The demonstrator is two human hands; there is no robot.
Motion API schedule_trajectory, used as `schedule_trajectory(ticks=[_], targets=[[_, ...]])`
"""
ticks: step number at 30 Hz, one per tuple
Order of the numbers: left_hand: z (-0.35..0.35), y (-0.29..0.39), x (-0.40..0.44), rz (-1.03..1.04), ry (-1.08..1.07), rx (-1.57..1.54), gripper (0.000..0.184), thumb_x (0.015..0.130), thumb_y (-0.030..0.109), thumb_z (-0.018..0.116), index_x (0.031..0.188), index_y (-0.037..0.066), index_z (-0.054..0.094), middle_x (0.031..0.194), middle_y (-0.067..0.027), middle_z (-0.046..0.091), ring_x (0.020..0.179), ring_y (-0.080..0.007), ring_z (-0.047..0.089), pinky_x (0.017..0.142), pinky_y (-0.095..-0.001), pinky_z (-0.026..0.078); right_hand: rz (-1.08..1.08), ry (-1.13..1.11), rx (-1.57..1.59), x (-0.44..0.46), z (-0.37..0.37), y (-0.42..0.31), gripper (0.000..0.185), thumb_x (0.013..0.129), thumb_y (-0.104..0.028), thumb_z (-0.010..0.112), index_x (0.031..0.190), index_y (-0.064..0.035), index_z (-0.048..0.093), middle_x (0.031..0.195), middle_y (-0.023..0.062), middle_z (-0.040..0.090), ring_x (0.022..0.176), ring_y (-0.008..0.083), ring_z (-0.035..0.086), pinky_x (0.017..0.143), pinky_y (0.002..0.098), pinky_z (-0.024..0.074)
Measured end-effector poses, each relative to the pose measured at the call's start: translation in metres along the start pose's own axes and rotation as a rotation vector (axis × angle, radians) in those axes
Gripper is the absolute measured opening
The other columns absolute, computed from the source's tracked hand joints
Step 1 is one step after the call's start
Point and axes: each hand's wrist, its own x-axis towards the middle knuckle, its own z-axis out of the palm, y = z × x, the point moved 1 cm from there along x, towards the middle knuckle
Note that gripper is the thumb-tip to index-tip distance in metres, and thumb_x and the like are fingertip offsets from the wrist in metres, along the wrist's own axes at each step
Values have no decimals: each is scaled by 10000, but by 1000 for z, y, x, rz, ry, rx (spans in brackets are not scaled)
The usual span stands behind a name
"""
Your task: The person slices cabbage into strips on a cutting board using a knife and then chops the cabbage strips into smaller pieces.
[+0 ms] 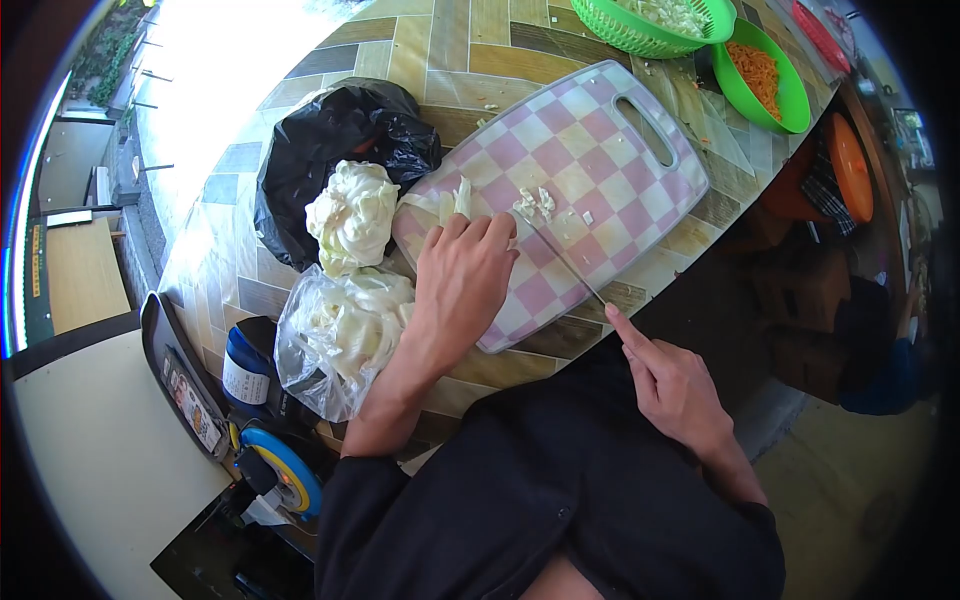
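A pink-and-white checkered cutting board [560, 150] lies on the table, with its handle slot at the far right. My left hand [460, 275] is closed on a pale cabbage piece [458, 198] on the board, its fingers curled and the held part mostly hidden. My right hand [675, 390] grips a knife [568, 262], its index finger stretched along it; the handle is largely hidden. The blade slants across the board, its tip near my left fingertips. Small chopped cabbage bits [538, 203] lie just beyond the blade.
Left of the board, a cabbage head [352, 215] rests against a black plastic bag [290, 160]. A clear bag [340, 335] of cabbage sits nearer me. A green colander [610, 35] of shredded cabbage and a green bowl [797, 105] of shredded carrot stand at the far right edge.
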Motion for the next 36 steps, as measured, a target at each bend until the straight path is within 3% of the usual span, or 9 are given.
schedule_trajectory(ticks=[9, 21, 24, 27, 30, 33, 36], targets=[[7, 1, 5, -21, 94, -82, 253, 889, 99, 790, 1065, 103, 609, 934, -44, 774, 915, -292, 704, 832, -446, 520, -5, -30, 14, -3, -8, -4, 638, 1026, -94, 612, 1626, -275, 492, 625, 125, 542, 530, 328, 573, 556, 486, 487], [5, -5, 3, -58, 11, -88, 241, 881, 72, 780, 1036, 80, 596, 912, -67, 764, 880, -310, 712, 831, -459, 533, 9, -100, -26, 2, -6, -5, 619, 1037, -134, 604, 1621, -306, 492, 636, 131, 568, 559, 341, 614, 576, 495, 522], [7, -7, 3, -14, 92, -126, 141, 942, 108, 711, 977, 85, 576, 797, -82, 699, 799, -297, 668, 764, -446, 479, 23, -121, -13, -5, -13, -2, 620, 1038, -131, 607, 1622, -301, 489, 638, 133, 570, 555, 351, 604, 574, 506, 516], [6, -5, 5, -14, 108, -118, 137, 951, 109, 714, 967, 85, 580, 811, -75, 703, 794, -291, 667, 764, -441, 489, 21, -69, -3, -1, -6, -1, 626, 1038, -114, 607, 1624, -298, 487, 637, 135, 570, 551, 353, 596, 571, 504, 506], [7, -3, 7, -23, 101, -131, 152, 936, 79, 758, 1043, 73, 649, 904, -79, 755, 851, -320, 717, 827, -449, 546, 12, -20, 39, 8, -4, -5, 590, 1042, -38, 584, 1609, -184, 514, 676, 149, 548, 566, 307, 541, 608, 435, 476], [6, 1, 9, 71, 173, -176, 126, 969, 90, 702, 1083, 77, 650, 858, -74, 723, 836, -294, 688, 797, -435, 516, 11, 39, 87, 9, -9, -7, 566, 1049, -22, 579, 1598, -150, 528, 667, 148, 519, 550, 283, 497, 601, 397, 465], [-14, 2, 10, 25, 233, -239, 145, 977, 69, 719, 1122, 53, 717, 942, -124, 755, 853, -328, 730, 825, -419, 559, 17, 85, 104, 9, -10, -5, 616, 1036, -44, 601, 1619, -217, 501, 643, 144, 529, 548, 320, 549, 584, 456, 469]])
